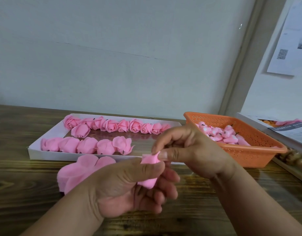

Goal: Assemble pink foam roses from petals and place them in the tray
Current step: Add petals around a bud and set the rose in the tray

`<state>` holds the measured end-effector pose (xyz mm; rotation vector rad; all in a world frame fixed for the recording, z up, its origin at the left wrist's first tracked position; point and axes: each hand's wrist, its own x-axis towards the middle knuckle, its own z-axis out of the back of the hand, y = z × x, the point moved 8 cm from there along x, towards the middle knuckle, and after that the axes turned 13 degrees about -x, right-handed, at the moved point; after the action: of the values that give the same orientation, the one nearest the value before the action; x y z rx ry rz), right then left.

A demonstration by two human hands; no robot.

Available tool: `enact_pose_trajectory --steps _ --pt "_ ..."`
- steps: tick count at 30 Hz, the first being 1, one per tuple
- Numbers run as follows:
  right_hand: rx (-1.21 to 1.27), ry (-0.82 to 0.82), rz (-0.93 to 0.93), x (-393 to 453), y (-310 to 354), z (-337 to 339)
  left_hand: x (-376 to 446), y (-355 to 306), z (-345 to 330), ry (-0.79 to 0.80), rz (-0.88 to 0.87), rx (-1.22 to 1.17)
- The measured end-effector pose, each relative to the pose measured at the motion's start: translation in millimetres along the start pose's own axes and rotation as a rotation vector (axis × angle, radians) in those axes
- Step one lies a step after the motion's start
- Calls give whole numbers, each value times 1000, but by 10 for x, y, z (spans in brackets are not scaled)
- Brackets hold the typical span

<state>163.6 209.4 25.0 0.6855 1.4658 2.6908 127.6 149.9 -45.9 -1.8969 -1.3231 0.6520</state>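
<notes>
My left hand (pixel 128 189) grips a small pink foam rose bud (pixel 149 160) between thumb and fingers, its lower end showing below the thumb. My right hand (pixel 189 149) pinches the bud's top edge with thumb and forefinger. A stack of loose pink petals (pixel 78 171) lies on the table just left of my left hand. Behind it, a shallow white tray (pixel 36 150) holds two rows of finished pink roses (pixel 111 126).
An orange perforated basket (pixel 252 154) with several pink buds on dark stems (pixel 222 133) stands at the right. A white box and papers (pixel 286 132) lie further right. The wooden table (pixel 19 193) runs to a pale wall behind.
</notes>
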Motion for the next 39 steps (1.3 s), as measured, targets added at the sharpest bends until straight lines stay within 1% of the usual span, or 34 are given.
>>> enact_pose_trajectory --steps 6,7,8,9,10,11,13,14,15,16,17,19,21,22,23,26,28,29,32,35,36,39 --pt "143 46 76 11 42 -142 -13 113 -163 284 85 -103" --pt "150 49 85 18 43 -167 -16 111 -179 312 79 -117" --pt "150 44 86 28 38 -182 -9 99 -170 307 56 -127" --pt "140 23 81 45 25 -180 2 78 -150 270 27 -131" --pt "113 -30 71 63 9 -143 23 43 -102 184 -6 -148" --pt "59 -135 48 72 -21 -60 49 -9 -16 46 -51 -195" --pt "-88 -473 -3 -8 -88 190 57 -137 198 -251 -193 -294" --pt "-156 -624 3 -88 -79 268 41 -200 287 -361 -273 -327" --pt "-228 -703 35 -146 -40 265 25 -256 357 -444 -347 -348" --pt "-327 -711 80 -171 18 183 15 -290 419 -502 -404 -365" --pt "-460 -668 133 -172 70 44 6 -302 467 -536 -439 -383" --pt "-789 -558 234 -143 113 -273 17 -283 495 -541 -444 -426" --pt "-1076 -545 248 -104 91 -433 33 -254 474 -530 -423 -486" --pt "-1143 -567 240 -87 88 -458 39 -244 460 -524 -425 -518" --pt "-1160 -592 237 -75 90 -465 45 -240 453 -519 -434 -541" --pt "-1169 -676 250 -71 122 -492 47 -232 454 -523 -462 -559" --pt "-1151 -720 213 -78 116 -488 50 -218 431 -529 -471 -572" --pt "-1101 -737 175 -80 98 -462 50 -220 424 -535 -479 -567" --pt "-841 -759 41 -103 15 -374 48 -252 417 -526 -515 -513" --pt "-492 -694 -45 -94 -102 -356 43 -295 385 -483 -542 -446" --pt "-416 -667 -65 -88 -126 -357 42 -308 369 -463 -547 -412" --pt "-287 -622 -89 -85 -139 -364 33 -334 324 -415 -554 -341"
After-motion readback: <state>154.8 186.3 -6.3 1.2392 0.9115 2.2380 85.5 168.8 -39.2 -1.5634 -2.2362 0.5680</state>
